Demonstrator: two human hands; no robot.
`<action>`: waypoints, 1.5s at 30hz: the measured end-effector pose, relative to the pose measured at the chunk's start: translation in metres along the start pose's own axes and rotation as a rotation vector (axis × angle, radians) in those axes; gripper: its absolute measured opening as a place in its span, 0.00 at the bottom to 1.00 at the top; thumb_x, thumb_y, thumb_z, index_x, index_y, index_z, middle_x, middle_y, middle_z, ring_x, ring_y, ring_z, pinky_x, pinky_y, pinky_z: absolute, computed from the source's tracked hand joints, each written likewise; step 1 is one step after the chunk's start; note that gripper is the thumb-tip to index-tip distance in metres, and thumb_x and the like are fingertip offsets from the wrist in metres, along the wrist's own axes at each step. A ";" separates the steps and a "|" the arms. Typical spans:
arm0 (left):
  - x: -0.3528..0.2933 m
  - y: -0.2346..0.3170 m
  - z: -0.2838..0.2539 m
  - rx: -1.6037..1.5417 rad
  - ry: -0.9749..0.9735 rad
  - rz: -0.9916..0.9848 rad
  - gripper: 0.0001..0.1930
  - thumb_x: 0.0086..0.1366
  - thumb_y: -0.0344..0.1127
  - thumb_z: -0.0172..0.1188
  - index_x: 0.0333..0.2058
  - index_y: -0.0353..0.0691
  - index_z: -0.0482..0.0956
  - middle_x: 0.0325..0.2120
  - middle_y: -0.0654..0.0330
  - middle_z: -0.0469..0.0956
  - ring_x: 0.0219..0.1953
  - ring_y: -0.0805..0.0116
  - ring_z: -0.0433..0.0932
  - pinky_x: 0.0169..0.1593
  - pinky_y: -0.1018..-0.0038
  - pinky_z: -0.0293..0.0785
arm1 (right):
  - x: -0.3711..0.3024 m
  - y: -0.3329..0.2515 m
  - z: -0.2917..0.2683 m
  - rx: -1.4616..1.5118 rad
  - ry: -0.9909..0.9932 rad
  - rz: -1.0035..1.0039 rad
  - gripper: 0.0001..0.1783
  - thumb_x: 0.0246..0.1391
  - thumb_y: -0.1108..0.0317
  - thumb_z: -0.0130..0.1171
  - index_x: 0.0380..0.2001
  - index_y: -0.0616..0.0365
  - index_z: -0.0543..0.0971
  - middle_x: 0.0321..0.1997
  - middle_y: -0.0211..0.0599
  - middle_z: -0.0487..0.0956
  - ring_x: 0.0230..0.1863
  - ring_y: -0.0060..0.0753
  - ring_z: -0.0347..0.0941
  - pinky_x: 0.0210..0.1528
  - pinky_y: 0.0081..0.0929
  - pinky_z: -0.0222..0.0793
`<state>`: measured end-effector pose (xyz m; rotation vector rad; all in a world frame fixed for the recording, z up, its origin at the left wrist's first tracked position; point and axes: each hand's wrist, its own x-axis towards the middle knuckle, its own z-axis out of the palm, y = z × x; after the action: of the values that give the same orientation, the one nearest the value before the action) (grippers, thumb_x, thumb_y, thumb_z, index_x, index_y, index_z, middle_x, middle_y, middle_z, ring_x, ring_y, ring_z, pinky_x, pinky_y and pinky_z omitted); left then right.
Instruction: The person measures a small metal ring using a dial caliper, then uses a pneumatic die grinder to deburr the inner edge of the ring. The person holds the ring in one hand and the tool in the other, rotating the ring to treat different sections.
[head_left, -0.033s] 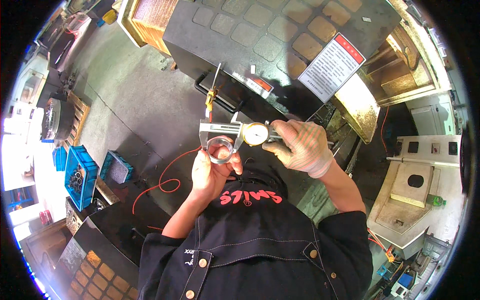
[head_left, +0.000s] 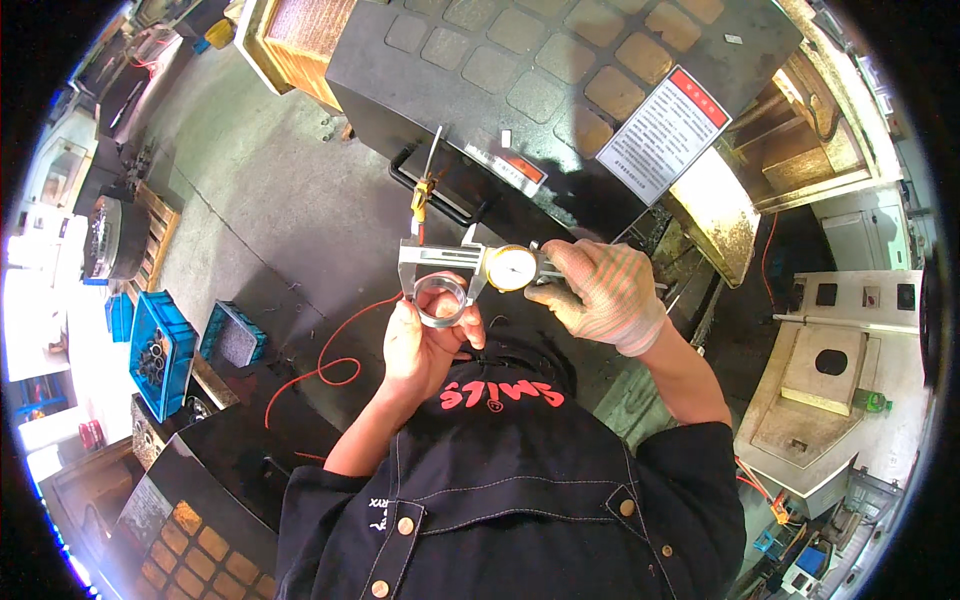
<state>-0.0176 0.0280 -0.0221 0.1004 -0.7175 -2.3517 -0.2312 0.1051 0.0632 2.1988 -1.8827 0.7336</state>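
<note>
Black short sleeves (head_left: 690, 470); a black bib (head_left: 510, 560), perhaps an apron, with pale stitching (head_left: 515, 511) and brass-coloured buttons (head_left: 405, 525); pink lettering (head_left: 500, 396) above. The right hand (head_left: 605, 290) wears a striped knit glove (head_left: 625, 305).

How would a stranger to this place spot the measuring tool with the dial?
Start at the person's black top and look just above it. The right hand, in a striped glove, grips a silvery metal caliper whose jaws straddle the shiny metal ring in the bare left hand. Its round white dial with a yellow rim sets it apart from the ring.
</note>
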 end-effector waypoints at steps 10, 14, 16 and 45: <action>0.001 0.003 0.003 0.029 0.045 -0.016 0.30 0.66 0.58 0.42 0.49 0.32 0.64 0.33 0.51 0.75 0.32 0.63 0.74 0.38 0.67 0.71 | 0.000 -0.001 -0.001 0.004 0.001 0.008 0.25 0.35 0.53 0.70 0.36 0.54 0.76 0.21 0.33 0.74 0.19 0.38 0.72 0.20 0.33 0.66; 0.002 0.003 0.003 0.042 0.066 -0.018 0.30 0.66 0.58 0.45 0.49 0.32 0.64 0.33 0.51 0.75 0.32 0.63 0.75 0.37 0.68 0.72 | -0.001 0.000 0.001 -0.003 0.007 0.010 0.26 0.35 0.53 0.69 0.37 0.54 0.75 0.21 0.33 0.74 0.19 0.38 0.72 0.20 0.33 0.66; 0.002 0.002 0.003 0.047 0.076 -0.017 0.30 0.65 0.58 0.46 0.49 0.32 0.64 0.33 0.51 0.75 0.32 0.63 0.75 0.37 0.68 0.72 | -0.001 0.001 0.001 0.006 0.009 0.009 0.26 0.36 0.53 0.69 0.37 0.54 0.75 0.21 0.33 0.74 0.19 0.38 0.72 0.21 0.33 0.66; 0.004 0.001 0.002 0.124 0.104 0.066 0.30 0.65 0.54 0.49 0.52 0.31 0.62 0.35 0.49 0.75 0.35 0.60 0.76 0.40 0.65 0.73 | -0.002 0.003 0.003 0.007 0.021 0.014 0.26 0.34 0.55 0.71 0.37 0.55 0.76 0.22 0.33 0.74 0.20 0.38 0.72 0.21 0.32 0.66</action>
<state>-0.0210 0.0258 -0.0200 0.2478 -0.8026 -2.2210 -0.2329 0.1046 0.0592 2.1760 -1.8907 0.7639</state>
